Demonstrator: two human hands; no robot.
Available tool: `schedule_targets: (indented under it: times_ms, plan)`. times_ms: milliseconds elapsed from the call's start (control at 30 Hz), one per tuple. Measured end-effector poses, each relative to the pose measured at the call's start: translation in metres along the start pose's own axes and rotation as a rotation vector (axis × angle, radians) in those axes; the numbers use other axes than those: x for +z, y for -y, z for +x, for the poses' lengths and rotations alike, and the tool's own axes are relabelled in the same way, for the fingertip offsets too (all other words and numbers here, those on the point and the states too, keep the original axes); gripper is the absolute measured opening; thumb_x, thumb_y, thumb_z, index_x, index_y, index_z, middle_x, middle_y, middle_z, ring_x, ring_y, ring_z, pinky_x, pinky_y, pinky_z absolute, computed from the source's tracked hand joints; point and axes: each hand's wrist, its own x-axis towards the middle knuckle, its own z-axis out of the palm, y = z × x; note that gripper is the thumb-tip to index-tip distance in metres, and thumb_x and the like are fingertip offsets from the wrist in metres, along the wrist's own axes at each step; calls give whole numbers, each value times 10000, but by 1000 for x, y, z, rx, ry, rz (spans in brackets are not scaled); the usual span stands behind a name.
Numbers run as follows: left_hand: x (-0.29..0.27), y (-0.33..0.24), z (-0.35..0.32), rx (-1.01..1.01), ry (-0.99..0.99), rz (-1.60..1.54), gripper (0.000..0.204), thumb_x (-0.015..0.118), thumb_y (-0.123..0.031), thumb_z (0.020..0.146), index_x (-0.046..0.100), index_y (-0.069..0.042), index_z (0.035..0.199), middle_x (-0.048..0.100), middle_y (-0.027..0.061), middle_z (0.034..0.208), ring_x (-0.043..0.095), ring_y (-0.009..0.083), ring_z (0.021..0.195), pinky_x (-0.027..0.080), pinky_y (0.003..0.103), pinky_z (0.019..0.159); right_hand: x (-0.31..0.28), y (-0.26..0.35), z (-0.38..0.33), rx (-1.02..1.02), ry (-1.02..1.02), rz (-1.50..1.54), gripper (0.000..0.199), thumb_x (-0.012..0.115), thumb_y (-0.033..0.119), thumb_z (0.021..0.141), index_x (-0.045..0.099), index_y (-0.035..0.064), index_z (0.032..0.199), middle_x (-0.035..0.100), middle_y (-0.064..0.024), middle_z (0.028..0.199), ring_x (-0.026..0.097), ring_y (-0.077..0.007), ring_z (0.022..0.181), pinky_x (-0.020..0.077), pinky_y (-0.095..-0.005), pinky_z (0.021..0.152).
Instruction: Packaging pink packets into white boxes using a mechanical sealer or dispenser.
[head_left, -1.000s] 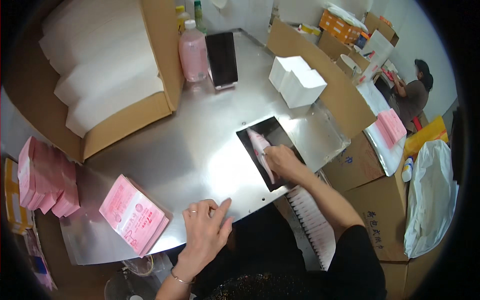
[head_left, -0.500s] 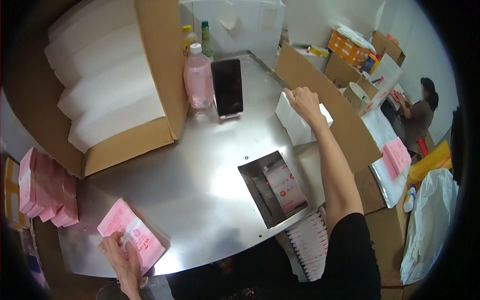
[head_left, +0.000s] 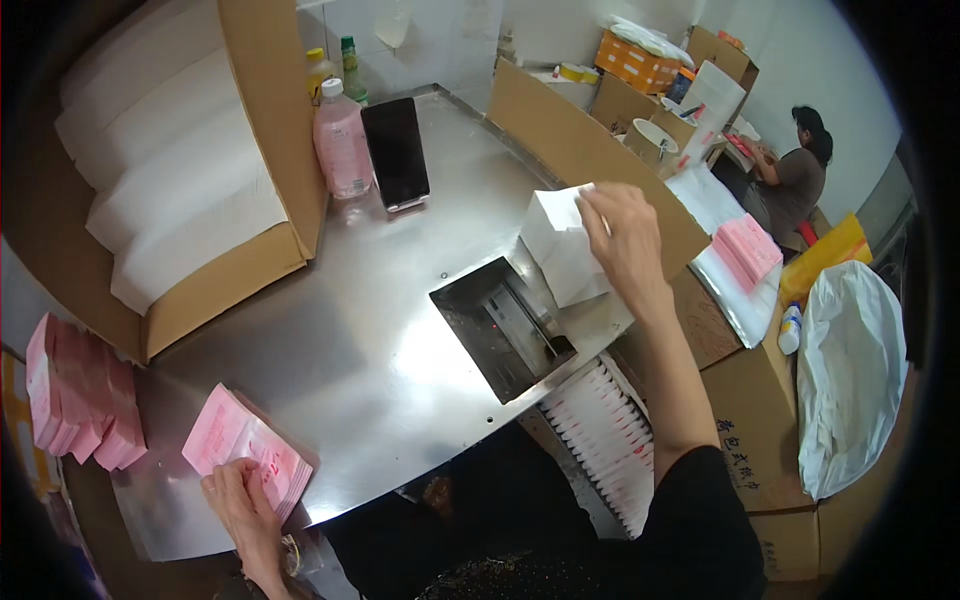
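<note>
My left hand (head_left: 245,500) lies with bent fingers pressed on the top of a pink stack of printed plastic bags (head_left: 220,432) at the near left of the metal table. Whether its fingertips grip only the top bag is hard to see. At the right of the table, my right hand (head_left: 625,240) is closed over the right upper side of a block of folded white tissues (head_left: 562,250), partly hiding it. Just left of that block is a rectangular opening (head_left: 500,330) in the tabletop, with metal parts and a small red light inside.
A large carton (head_left: 225,283) of white tissues stands at left, near pink bag stacks (head_left: 85,395). A pink bottle (head_left: 343,145) and black phone (head_left: 396,155) stand at the back. Packets (head_left: 600,440) line up below the table edge. A person (head_left: 795,165) sits far right.
The view has shifted, moving the scene leftward. The red-printed packet no longer shows in the table opening. My right hand has turned on the tissue block; my left hand stays on the pink stack.
</note>
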Motion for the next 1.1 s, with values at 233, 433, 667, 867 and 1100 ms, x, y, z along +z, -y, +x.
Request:
schedule_targets:
  times_ms: [233,433,667,867,1100]
  plan:
    - [15,-91,-3,372,-89,-48,205,602,12,792,615,-73,979,574,109,965,563,319,1029,248,575,1124,2,16,-53,126,160,-297,177,676,192,881,749,31,887,642,-145,898,601,-311,912,458,-447,782]
    - [73,-119,2,507,162,-67,347,622,27,779,620,-54,1116,552,132,1012,525,334,1059,275,584,1095,12,5,-58,142,156,-219,143,649,144,862,720,20,861,611,-142,882,579,-315,930,450,-463,786]
    - [94,-140,-1,591,113,-243,390,633,7,832,600,-8,1220,511,150,958,497,340,948,365,515,990,5,0,-62,131,59,-117,208,658,100,835,699,7,1017,627,-152,965,582,-332,950,462,-467,811]
    - [93,-136,1,590,121,-300,310,641,-13,880,613,4,1188,504,150,950,487,327,928,382,480,974,-5,4,-51,120,296,-217,273,638,86,827,699,-2,1078,624,-167,962,587,-337,958,474,-455,828]
    - [93,-139,0,584,123,-290,298,636,-7,883,615,6,1180,505,148,949,489,324,929,388,468,951,7,12,-62,99,92,46,334,634,34,799,673,-22,1126,587,-181,1001,570,-347,985,469,-453,862]
